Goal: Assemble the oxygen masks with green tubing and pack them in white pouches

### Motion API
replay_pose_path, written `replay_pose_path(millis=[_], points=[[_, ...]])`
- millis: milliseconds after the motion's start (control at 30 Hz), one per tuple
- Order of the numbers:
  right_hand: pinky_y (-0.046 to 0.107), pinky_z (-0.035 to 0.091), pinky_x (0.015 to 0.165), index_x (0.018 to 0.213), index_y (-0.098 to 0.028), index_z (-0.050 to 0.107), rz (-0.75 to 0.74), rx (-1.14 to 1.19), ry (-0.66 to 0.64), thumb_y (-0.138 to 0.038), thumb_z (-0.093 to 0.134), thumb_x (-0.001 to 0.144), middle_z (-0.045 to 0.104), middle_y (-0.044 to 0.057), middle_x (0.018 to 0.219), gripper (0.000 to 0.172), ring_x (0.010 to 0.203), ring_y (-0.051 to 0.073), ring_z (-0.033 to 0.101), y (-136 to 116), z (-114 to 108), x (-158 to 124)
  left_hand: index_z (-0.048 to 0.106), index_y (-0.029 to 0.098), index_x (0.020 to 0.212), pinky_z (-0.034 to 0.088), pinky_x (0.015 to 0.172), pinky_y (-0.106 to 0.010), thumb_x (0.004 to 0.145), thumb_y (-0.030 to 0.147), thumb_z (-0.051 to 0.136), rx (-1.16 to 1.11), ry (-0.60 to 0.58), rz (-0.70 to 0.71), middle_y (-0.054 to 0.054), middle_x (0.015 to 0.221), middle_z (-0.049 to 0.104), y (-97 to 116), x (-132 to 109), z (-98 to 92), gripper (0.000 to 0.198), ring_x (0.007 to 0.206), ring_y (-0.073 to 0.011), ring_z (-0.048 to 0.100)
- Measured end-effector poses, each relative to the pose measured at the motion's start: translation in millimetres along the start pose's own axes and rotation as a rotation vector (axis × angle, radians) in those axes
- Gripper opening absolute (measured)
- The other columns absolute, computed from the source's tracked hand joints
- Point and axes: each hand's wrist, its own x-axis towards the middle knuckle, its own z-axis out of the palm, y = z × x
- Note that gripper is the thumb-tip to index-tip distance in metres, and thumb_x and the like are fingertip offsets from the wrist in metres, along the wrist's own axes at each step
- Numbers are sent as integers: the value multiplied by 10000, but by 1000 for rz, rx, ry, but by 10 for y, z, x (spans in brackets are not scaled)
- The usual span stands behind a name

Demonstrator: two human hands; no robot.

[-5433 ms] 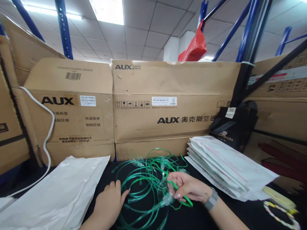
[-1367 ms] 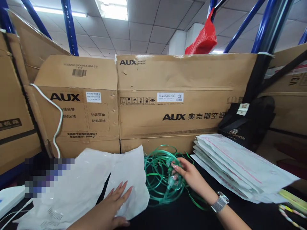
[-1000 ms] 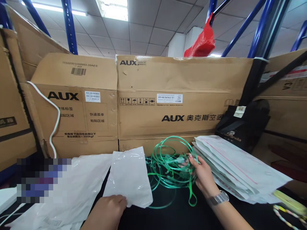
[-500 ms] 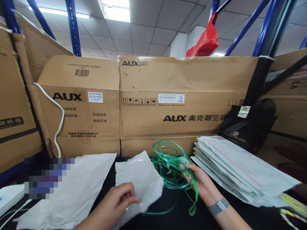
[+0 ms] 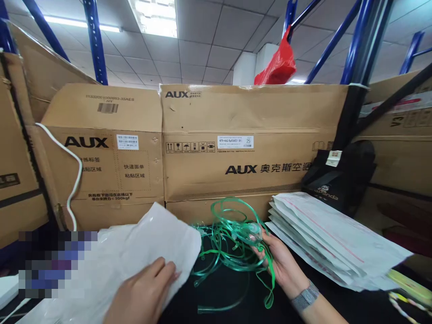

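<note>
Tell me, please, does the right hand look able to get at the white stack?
Probably yes: the stack lies beside the right hand, nothing visible between, though that hand holds green tubing.

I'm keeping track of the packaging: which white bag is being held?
The middle bag, gripped by the left hand; it overlaps the left-hand-side bag, while the stacked bags are in neither hand.

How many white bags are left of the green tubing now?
2 that I can make out: a small white bag in the left hand, and a larger white bag lying farther left, partly covered. More may be hidden underneath.
</note>
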Motion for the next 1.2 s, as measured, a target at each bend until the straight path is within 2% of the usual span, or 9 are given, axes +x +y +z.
replay_pose_path(millis=[67,167,367,533,667,867,1033,1100,1200], points=[[153,465,344,759,-174,540,11,-14,-25,-79,732,547,591,-62,532,301,384,93,565,66,57,-48,512,231,676,389,546,-238,846,293,390,-201,-122,-188,7,648,619,287,240,54,218,606,-173,605],[162,445,334,777,-177,533,57,-61,-64,-150,753,559,549,-77,520,311,372,85,537,264,134,-145,399,227,572,319,440,-216,775,342,486,-598,-96,-487,77,421,431,332,331,276,249,420,-139,475],[230,495,492,838,-207,487,-32,-365,32,-385,694,643,556,-60,617,336,526,123,598,670,179,-301,307,250,615,237,307,-186,836,465,298,-787,24,-616,133,319,290,268,307,371,308,260,-105,312],[256,471,492,892,-213,466,-150,-491,4,-477,662,641,530,-61,588,414,485,125,549,742,201,-330,323,247,626,260,322,-181,831,500,308,-842,153,-631,125,316,328,355,336,238,326,278,-107,343],[296,482,536,1128,-235,418,-176,-542,-107,-484,622,681,561,-38,621,551,546,161,569,837,184,-348,347,242,623,261,349,-197,819,505,343,-846,126,-613,119,330,313,406,316,190,328,298,-112,337],[368,413,899,1213,-240,459,-192,-758,-262,-482,578,718,597,73,1117,563,1061,245,519,906,110,-359,391,223,638,310,516,-217,845,434,350,-609,88,-453,75,541,309,468,270,153,298,523,-123,366],[355,274,1019,1382,-261,106,-321,-883,-204,-476,420,823,311,73,1406,676,1248,201,339,817,212,-463,472,216,660,394,604,-281,859,386,350,-466,135,-330,25,635,430,481,259,172,289,611,-162,475],[362,377,942,1387,-252,-9,-337,-921,-152,-473,385,837,369,105,1362,712,1138,215,477,781,289,-535,533,211,676,421,743,-364,844,362,392,-394,255,-274,-45,811,515,477,259,186,267,800,-217,534],[348,534,536,1345,-271,-200,-195,-933,-139,-455,331,853,547,129,1152,747,617,188,642,760,351,-611,560,215,693,331,957,-464,847,319,399,-415,330,-232,-104,1220,462,456,256,223,246,1159,-266,416]])
